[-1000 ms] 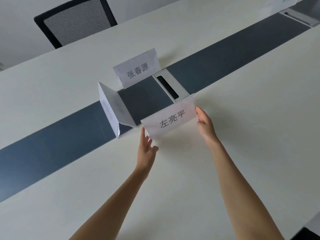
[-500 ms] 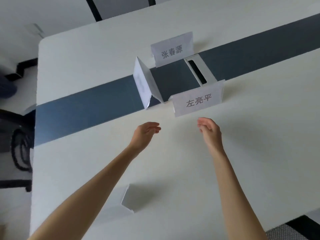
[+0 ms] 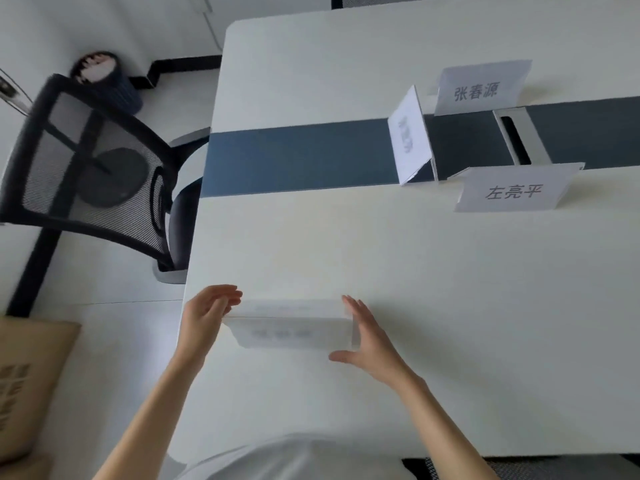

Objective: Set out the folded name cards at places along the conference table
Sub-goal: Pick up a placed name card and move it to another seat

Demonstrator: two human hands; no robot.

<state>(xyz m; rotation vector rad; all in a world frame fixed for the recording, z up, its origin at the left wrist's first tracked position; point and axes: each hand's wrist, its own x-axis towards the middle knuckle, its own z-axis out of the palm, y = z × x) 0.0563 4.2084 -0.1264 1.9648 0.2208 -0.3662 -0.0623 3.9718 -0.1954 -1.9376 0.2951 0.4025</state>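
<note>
Where the near edge of the white conference table (image 3: 450, 306) meets the person's body, a white folded paper name card (image 3: 294, 329) sits directly between the two hands, its long axis running left to right, parallel to that edge. The left hand (image 3: 207, 315) is at the card's left end with fingers loosely curved toward it; the right hand (image 3: 369, 341) is at the right end, fingers straight and spread, thumb low. Both appear to touch or nearly touch the ends (motion blur prevents a firmer finding), and neither is seen curled round the paper. Whether the card rests on the table or is slightly lifted cannot be told. Both hands are equally near, so a two-handed squaring or lift seems the move in hand. Printing on the card is blurred and unreadable.

Nothing stands between the hands and the card. Left of the table, a black mesh office chair (image 3: 86, 161) stands off the table's end, and a brown cardboard box (image 3: 27, 386) lies at lower left. Well apart, toward the far right, three cards are already standing around the dark blue centre strip (image 3: 298, 157): a front-facing white card (image 3: 512, 192), a side-on white card (image 3: 410, 140) and a rear white card (image 3: 481, 88), beside a silver cable hatch (image 3: 523, 138).
</note>
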